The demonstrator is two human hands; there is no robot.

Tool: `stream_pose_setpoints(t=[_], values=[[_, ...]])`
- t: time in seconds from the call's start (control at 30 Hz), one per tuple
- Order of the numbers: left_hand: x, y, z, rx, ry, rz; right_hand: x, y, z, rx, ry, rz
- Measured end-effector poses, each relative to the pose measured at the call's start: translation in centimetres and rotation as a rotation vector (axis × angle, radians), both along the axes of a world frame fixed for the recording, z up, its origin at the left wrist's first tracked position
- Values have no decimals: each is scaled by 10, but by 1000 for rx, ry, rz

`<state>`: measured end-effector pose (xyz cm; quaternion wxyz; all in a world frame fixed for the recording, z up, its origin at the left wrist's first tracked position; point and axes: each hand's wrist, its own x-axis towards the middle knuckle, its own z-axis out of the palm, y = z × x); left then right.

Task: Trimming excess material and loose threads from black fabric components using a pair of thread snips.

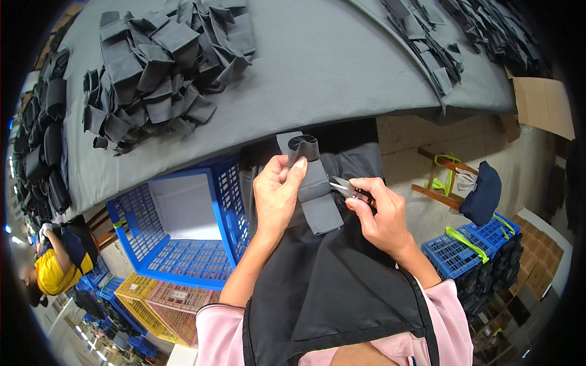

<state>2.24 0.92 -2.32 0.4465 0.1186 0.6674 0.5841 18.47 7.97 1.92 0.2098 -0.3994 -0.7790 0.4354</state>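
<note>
Snips at a grey fabric piece
Left hand (pixel 278 198) pinches the fabric piece (pixel 314 189); right hand (pixel 381 213), at 3 o'clock, grips snips (pixel 345 187)

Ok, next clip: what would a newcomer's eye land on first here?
Probably the two hands at centre: the left hand pinches a grey fabric piece while the right hand brings small thread snips to its edge. Next, the heap of similar grey pieces at the upper left of the grey table, and the blue plastic crate below the table's edge at left.
</note>
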Motion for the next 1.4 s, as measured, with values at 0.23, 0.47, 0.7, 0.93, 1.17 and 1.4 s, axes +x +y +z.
stream_pose_setpoints(t=[0.23,0.47,0.7,0.93,1.17,1.4], values=[[0,1,6,-54,19,-36,-8,6,6,169,-119,250],[0,-1,-1,-51,-19,-51,-15,8,-2,285,-114,331],[-2,0,-6,-46,-1,-53,-10,11,1,257,-84,251],[-5,1,-5,-52,13,-66,-25,16,3,258,-134,401],[-8,-1,-5,-66,-11,-88,-15,18,6,184,-155,321],[-9,0,-3,-72,19,-116,-24,21,7,179,-166,454]])
